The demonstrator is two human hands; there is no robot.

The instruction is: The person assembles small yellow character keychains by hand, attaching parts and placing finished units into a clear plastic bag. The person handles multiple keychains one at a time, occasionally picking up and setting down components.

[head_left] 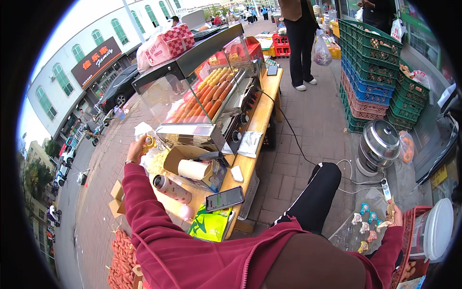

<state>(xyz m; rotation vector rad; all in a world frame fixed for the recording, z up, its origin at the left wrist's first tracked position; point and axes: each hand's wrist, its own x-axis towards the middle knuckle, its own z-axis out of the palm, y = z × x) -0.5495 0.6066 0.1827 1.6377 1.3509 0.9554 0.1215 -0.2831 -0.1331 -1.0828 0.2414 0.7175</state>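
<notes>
At left centre of the frame, our left hand is closed around a small yellow object beside the sausage roller grill; at lower right our right hand pinches a bundle of skewers; sausages already lie grilling.

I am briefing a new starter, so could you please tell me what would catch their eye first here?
The glass case of sausages on rollers stands out, on the wooden table left of centre. At right rises a stack of green, blue and red crates. The left hand holds something yellow near the case.
</notes>
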